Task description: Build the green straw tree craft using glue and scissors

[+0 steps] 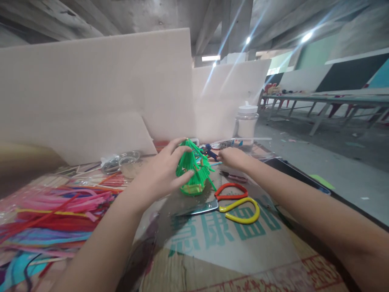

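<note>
My left hand [162, 172] wraps around a small green model [194, 170] made of straws or pipe cleaners over wooden sticks, holding it upright on the cardboard-covered table [231, 259]. My right hand [232, 157] reaches beyond the model, fingers closed near a blue-handled tool [210, 151]; what it grips is hidden. Scissors with a red and a yellow handle [235, 202] lie just in front of the model.
Several coloured pipe cleaners [51, 215] lie spread at the left. A clear plastic jar with a white lid [246, 121] stands behind. Small snips [234, 176] lie at the right, round clear lids [121, 162] at the left. White foam boards [97, 93] wall the back.
</note>
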`<state>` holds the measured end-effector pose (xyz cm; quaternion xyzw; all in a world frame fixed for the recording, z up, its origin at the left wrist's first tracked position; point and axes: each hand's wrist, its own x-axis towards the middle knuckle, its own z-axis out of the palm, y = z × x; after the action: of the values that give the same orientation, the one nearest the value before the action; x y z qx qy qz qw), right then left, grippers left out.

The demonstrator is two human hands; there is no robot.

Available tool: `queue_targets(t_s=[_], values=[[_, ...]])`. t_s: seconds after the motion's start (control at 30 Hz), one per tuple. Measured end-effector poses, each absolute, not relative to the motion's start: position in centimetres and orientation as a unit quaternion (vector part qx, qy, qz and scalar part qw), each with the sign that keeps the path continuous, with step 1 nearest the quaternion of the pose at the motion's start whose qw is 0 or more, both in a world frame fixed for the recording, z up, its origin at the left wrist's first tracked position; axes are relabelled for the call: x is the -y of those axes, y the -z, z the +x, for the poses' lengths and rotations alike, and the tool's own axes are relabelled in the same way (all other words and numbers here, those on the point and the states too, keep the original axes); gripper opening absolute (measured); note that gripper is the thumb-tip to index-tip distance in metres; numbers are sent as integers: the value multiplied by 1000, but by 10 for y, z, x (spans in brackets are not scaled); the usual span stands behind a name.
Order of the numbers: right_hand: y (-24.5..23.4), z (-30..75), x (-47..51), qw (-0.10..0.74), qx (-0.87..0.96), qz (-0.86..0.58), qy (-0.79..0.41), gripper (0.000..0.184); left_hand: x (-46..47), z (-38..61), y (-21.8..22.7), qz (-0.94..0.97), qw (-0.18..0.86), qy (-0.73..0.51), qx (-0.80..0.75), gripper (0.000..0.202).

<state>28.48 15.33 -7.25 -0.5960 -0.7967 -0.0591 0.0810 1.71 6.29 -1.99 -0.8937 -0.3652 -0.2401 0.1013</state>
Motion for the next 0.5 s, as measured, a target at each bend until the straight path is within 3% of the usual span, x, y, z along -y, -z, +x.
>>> queue_targets(t_s=[0.13, 0.17, 0.23, 0.27, 0.5], values=[[45, 264, -103, 183, 798, -556, 141, 44, -62, 18, 20, -894, 104, 243, 362, 42], [37, 259, -91, 259, 803, -512, 161, 41, -61, 18, 20, -894, 104, 244, 360, 43], [25, 248, -73, 372, 813, -435, 108, 32, -61, 18, 19, -896, 103, 243, 356, 44], [20, 244, -67, 389, 820, -415, 60, 28, -61, 18, 19, -897, 102, 242, 355, 45], [10, 230, -74, 288, 847, -433, -111, 26, -60, 20, 20, -892, 110, 244, 364, 42]])
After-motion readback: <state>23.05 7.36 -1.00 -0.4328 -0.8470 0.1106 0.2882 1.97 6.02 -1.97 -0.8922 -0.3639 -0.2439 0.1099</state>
